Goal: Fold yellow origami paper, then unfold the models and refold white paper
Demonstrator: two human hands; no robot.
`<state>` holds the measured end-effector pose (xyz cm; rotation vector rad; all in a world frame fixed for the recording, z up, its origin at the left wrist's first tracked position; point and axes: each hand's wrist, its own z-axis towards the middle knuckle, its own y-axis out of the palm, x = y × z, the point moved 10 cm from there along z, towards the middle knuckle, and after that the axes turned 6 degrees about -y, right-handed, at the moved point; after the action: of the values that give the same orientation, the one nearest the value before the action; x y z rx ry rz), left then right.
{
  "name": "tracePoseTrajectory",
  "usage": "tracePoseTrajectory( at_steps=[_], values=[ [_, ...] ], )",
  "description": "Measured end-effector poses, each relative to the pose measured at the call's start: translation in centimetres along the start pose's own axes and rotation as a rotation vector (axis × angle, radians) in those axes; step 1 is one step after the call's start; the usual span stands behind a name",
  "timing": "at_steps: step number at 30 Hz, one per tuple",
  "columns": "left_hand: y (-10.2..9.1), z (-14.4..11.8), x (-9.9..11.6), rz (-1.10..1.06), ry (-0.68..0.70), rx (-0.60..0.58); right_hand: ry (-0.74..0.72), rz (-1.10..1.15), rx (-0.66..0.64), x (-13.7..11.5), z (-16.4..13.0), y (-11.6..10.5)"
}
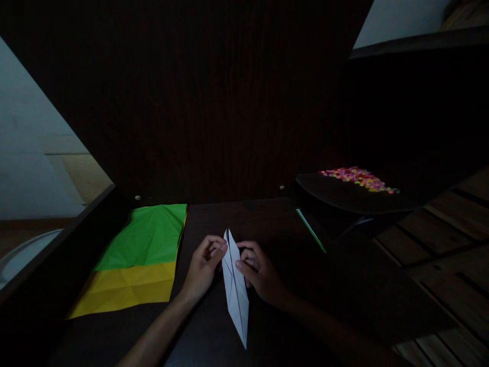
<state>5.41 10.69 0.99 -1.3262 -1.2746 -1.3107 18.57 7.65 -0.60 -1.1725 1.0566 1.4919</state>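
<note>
We pinch the folded white paper (236, 285), a long pointed shape lying on the dark table (267, 219), between our left hand (204, 267) and right hand (259, 272), fingertips gripping its upper edges, with green paper (147, 235) over yellow paper (126, 286) farther left, and colourful beads (357, 178) beyond.
</note>
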Motion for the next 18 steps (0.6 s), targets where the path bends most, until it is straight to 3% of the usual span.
tracePoseTrajectory(
  at_steps=[5, 13, 18],
  values=[
    [0.1, -0.3, 0.4, 0.153, -0.016, -0.02, -0.066, -0.081, 0.03, -0.6, 0.2, -0.5],
    [0.7, -0.6, -0.7, -0.022, -0.109, -0.098, -0.156, -0.217, 0.112, -1.3, 0.0, -1.6],
    [1.1, -0.8, -0.4, -0.032, -0.086, -0.166, -0.2, -0.264, 0.133, -2.1, 0.2, -2.0]
  ],
)
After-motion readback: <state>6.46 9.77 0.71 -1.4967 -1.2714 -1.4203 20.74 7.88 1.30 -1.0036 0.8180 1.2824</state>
